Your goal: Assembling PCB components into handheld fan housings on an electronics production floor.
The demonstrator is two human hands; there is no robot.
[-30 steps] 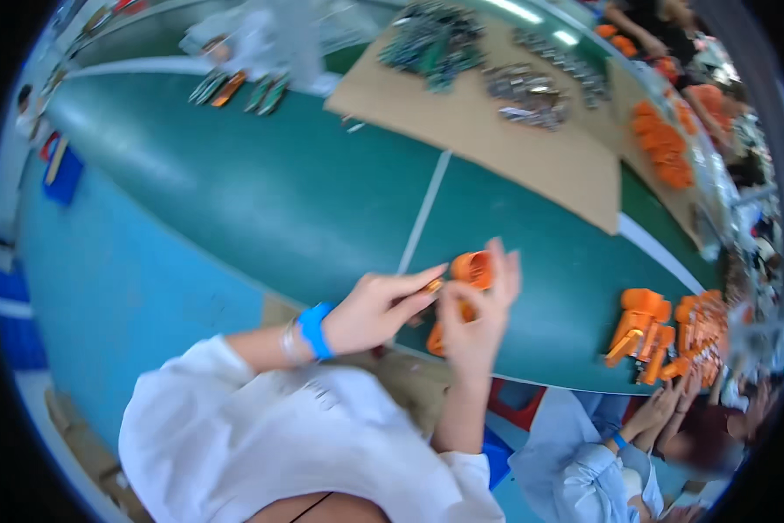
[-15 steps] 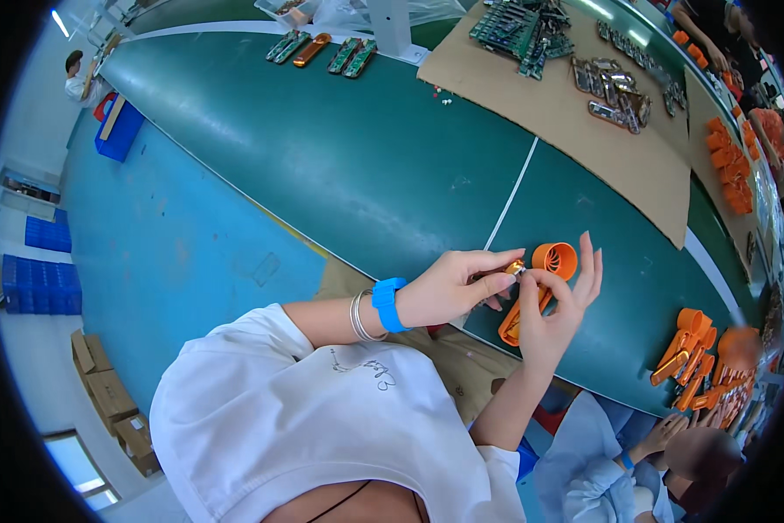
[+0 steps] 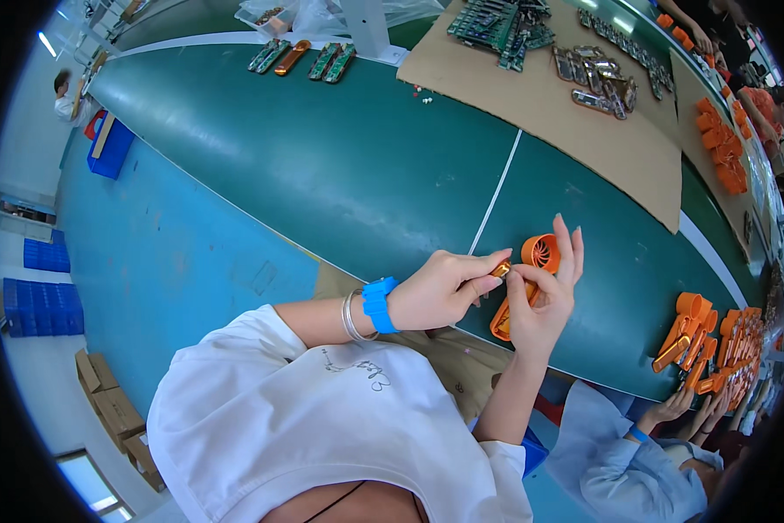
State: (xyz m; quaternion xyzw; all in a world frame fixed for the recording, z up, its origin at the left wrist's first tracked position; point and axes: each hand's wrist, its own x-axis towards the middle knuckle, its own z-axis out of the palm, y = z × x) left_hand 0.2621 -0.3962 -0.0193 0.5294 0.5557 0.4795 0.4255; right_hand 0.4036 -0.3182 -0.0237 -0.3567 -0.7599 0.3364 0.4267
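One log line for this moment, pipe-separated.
left hand: pinches small amber piece | right hand: at its end, contact unclear | green table: orange housing by right hand | cardboard: circuit boards

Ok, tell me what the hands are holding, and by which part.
A small, shiny orange-gold piece; the left hand pinches it between thumb and forefinger. The right hand has fingertips at its exposed end; fingers hide the rest.

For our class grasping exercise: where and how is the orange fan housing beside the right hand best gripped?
Probably pinch the orange fan housing by its round end's rim, coming from the far side: that ring shows mostly clear, while the right hand partly hides the handle.
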